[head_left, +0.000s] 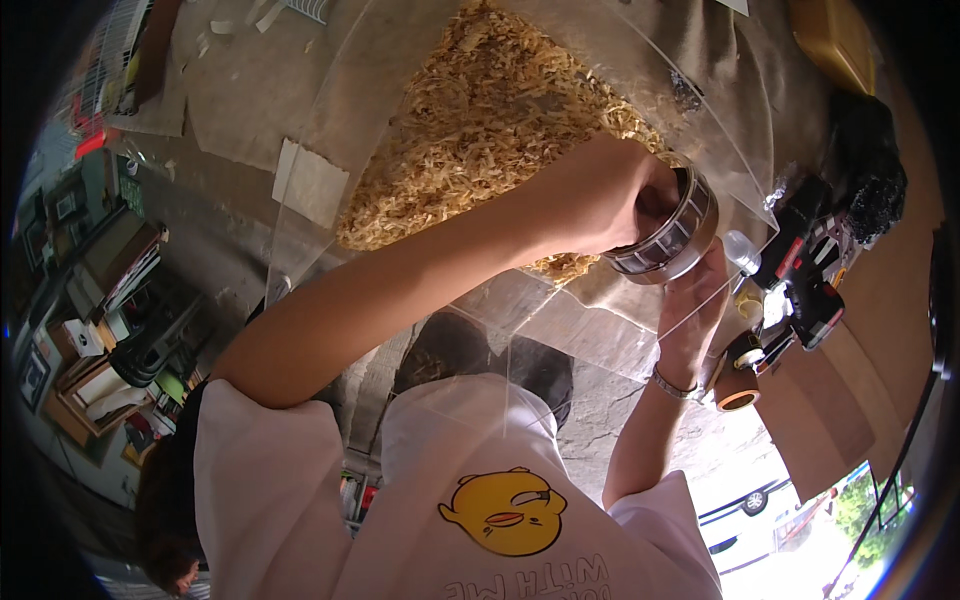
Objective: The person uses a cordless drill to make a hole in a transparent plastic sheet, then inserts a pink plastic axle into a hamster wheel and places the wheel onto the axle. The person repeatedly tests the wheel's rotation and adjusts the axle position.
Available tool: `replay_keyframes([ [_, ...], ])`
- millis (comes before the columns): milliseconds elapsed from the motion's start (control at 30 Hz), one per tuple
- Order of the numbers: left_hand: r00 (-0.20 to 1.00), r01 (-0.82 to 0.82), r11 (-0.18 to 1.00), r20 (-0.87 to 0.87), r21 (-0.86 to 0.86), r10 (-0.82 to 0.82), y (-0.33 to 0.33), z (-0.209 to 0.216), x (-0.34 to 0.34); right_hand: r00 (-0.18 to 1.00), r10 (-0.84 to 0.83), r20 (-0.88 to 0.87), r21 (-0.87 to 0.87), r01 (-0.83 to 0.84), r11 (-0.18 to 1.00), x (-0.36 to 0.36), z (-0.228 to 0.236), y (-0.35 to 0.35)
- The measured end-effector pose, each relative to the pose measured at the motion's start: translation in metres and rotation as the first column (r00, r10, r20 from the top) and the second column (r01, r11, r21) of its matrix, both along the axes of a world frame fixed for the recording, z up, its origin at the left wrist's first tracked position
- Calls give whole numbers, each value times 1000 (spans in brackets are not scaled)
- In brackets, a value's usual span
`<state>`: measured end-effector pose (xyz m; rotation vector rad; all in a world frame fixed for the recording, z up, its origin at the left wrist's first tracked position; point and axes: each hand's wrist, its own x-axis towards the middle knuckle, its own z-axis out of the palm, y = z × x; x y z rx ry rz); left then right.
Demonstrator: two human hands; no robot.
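A round running wheel (684, 238), with a dark see-through rim and pale slats, is tilted at the right corner of a clear-walled box (700, 85). My left hand (628, 195) reaches across from the left, its curled fingers inside the wheel's opening and partly hidden by the rim. From below, my right hand (698, 290) grips the wheel's lower outer edge, with a bracelet at the wrist. Wood shavings (470, 130) cover much of the box's bottom beneath my left forearm. A clear plastic piece (741, 253) lies just right of my right hand.
To the right lie a black and red power tool (815, 310), an orange-ended roll (738, 398), black plastic bags (875, 165) and brown cardboard (845, 400). A yellow container (835, 40) stands at the far right. Cluttered shelves (95, 370) line the left side.
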<state>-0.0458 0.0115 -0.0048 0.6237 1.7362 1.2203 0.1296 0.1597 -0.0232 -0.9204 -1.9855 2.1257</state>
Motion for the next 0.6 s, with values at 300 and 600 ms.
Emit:
replay_keyframes([
  [300, 999, 17, 995, 51, -98, -12, 3, 8, -4, 1000, -10, 22, 95, 8, 995, -1, -1, -1],
  [600, 998, 14, 993, 60, -116, -7, 4, 2, -1, 1000, -14, 28, 116, 10, 993, -2, 1, -3],
])
